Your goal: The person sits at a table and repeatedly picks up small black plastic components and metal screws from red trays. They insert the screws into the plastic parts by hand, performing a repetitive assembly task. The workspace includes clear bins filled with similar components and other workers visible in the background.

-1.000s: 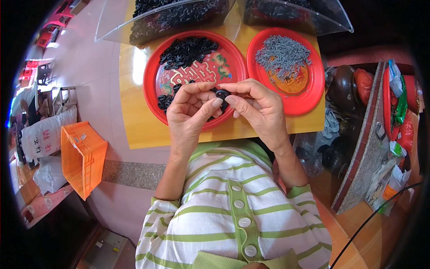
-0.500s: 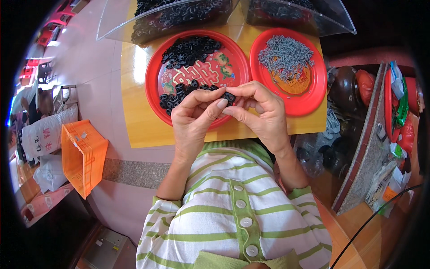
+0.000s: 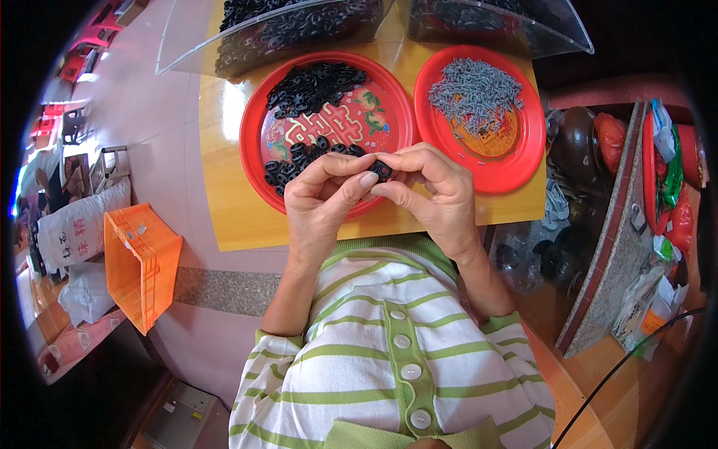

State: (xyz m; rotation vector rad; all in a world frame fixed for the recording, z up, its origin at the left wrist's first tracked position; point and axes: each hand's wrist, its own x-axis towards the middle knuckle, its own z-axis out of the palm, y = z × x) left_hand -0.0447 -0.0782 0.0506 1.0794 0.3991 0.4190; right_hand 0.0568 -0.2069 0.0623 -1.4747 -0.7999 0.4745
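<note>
Between the fingertips of both hands is a small black plastic part with holes [image 3: 381, 171]. My left hand [image 3: 326, 196] pinches its left side with thumb and forefinger. From the other side, the thumb and forefinger of my right hand [image 3: 431, 187] close on it too. Both hands hover over the near rim of a red round tray [image 3: 250, 123] with a gold pattern. Loose black parts [image 3: 318, 84] are heaped at its far side, and more black parts [image 3: 287, 170] lie near my left hand. Right of it, a red oval tray [image 3: 527, 161] carries a pile of grey screws [image 3: 476, 90].
Two clear bins [image 3: 295, 36] of black parts stand at the far side of the yellow table [image 3: 224, 213]. An orange crate [image 3: 142, 262] sits on the floor to the left, beside a white sack [image 3: 82, 224]. At right are a dark jar [image 3: 576, 142] and a stone-edged slab [image 3: 606, 247].
Both hands stay together over the tray, with the fingers slightly shifted. The black part is turned a little and shows more of its face.
</note>
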